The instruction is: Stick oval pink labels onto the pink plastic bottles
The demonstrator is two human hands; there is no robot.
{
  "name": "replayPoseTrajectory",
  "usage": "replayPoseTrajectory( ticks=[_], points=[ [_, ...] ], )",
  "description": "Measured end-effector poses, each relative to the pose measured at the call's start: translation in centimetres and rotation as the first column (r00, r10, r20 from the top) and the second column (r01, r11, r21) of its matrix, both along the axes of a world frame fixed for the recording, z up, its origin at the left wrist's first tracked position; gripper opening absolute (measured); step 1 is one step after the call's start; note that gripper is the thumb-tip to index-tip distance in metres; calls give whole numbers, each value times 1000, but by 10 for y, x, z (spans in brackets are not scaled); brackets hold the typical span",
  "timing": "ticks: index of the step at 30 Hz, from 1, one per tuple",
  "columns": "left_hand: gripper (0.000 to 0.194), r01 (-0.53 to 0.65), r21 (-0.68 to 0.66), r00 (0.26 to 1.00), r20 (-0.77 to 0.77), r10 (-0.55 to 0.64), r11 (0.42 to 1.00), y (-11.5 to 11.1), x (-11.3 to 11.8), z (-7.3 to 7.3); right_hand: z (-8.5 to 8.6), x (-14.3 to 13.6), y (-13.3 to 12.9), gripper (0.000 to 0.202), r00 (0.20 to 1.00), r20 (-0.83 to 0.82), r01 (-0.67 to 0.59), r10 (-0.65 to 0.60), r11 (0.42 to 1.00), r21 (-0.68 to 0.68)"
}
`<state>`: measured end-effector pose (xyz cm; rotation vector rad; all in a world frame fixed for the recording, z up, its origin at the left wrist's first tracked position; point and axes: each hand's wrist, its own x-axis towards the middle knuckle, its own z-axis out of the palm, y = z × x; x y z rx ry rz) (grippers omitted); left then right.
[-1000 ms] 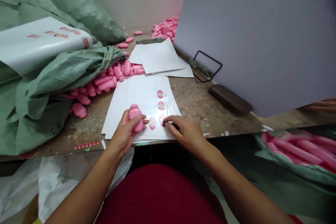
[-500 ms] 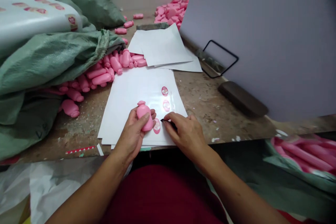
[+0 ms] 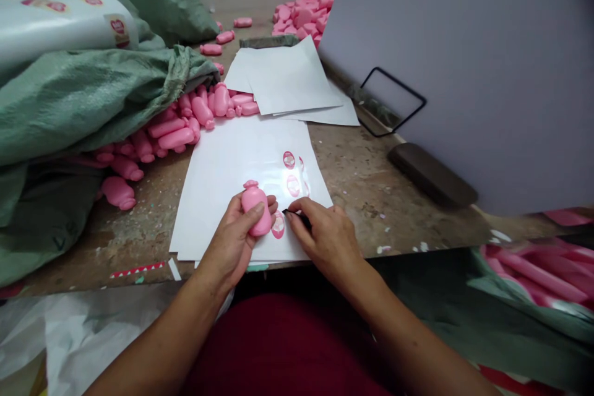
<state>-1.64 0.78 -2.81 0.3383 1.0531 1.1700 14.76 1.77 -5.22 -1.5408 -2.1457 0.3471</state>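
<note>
My left hand [image 3: 234,235] is closed round a small pink plastic bottle [image 3: 256,205], its scalloped end pointing away from me. Between the thumb and fingers of my right hand [image 3: 325,232] is a thin black pointed tool [image 3: 286,211]; most of it is hidden, so its kind is unclear. The tool's tip is at the upper edge of an oval pink-and-white sticker [image 3: 278,224], just right of the bottle. Under both hands lies a stack of white sheets [image 3: 218,167]. More oval stickers [image 3: 292,185] show on the glossy top sheet.
Many pink bottles [image 3: 171,133] spill from a green woven sack [image 3: 93,86] at left. Blank sheets [image 3: 292,77] lie beyond the stack. At right are a dark brown oblong block [image 3: 431,173], a black wire frame [image 3: 394,99] and a large grey panel [image 3: 464,62].
The camera view has shifted slightly. Both hands stay almost where they were, the bottle still held and the tool's tip still by the same sticker.
</note>
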Motion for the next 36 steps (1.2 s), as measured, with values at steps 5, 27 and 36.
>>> replayPoseTrajectory(
  ticks=[5, 27, 36],
  points=[
    [38, -38, -18, 999, 12, 38, 999, 1, 0, 0, 7, 1, 7, 18, 998, -53, -19, 15, 998, -64],
    [32, -22, -46, 996, 80, 26, 999, 4, -5, 1, 4, 3, 4, 20, 997, 74, -44, 38, 996, 78],
    [31, -16, -59, 997, 72, 20, 998, 4, -5, 4, 2, 0, 2, 19, 993, 119, -34, 22, 994, 102]
  ],
)
